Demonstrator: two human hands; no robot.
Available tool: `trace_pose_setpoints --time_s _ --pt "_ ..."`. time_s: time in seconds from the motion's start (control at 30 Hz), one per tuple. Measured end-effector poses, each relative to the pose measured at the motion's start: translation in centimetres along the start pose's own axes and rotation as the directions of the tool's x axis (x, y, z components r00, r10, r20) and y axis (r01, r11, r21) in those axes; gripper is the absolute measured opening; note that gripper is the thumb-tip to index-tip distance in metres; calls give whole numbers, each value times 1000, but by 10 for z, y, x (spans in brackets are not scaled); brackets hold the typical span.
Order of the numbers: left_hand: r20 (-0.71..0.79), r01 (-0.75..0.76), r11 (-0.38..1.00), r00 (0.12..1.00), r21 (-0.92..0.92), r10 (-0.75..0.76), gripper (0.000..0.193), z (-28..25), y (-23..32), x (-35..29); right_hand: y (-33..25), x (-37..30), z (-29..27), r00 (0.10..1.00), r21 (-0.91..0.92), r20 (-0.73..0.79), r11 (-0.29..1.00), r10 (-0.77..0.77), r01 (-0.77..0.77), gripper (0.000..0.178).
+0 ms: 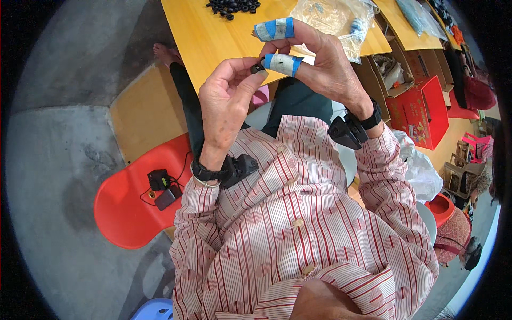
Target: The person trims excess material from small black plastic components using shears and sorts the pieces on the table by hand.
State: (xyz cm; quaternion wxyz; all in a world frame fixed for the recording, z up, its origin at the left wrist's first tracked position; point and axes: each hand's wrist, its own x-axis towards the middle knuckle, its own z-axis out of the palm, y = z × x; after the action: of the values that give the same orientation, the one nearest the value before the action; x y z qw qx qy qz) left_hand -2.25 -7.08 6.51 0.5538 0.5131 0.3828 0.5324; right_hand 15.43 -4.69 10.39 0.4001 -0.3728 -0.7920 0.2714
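Observation:
My left hand [228,101] pinches a small, dark, rounded black piece [257,68] between thumb and fingertips, just over the near edge of the yellow table [213,48]. From the other side my right hand [333,69] meets the same piece, its thumb tip against it and other fingers curled in behind. Blue-and-white tape wraps the right thumb [282,64] and forefinger [274,29]; that forefinger stretches out above the piece. The fingers cover part of the piece, so its full shape is hidden.
Small black pieces [232,6] lie heaped at the table's far side. Right of them rests a clear plastic bag [341,21]. Cardboard boxes and a red box [418,114] stand at the right. A red chair [128,197] at my left carries black devices with a cable.

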Motion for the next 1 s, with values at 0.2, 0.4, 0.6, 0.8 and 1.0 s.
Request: trace_pose_setpoints --time_s 0.2,0.4,0.6,0.8,1.0 --pt "-23 -30 998 999 52 31 20 1 0 0 0 1 2 999 -43 -18 998 -35 34 35" --pt "-1 -18 990 1000 140 18 20 -1 2 -2 0 2 0 997 -89 31 993 -77 79 39" --pt "-11 -28 980 999 197 31 20 0 2 -2 -1 1 1 993 -179 28 976 -117 120 39" --pt "-12 -23 982 1000 189 26 18 -1 0 -2 -6 1 7 985 -272 -16 949 -171 161 26" --pt "5 92 982 995 168 -95 18 -4 4 -2 -9 -1 8 982 -287 -5 941 -187 177 22"
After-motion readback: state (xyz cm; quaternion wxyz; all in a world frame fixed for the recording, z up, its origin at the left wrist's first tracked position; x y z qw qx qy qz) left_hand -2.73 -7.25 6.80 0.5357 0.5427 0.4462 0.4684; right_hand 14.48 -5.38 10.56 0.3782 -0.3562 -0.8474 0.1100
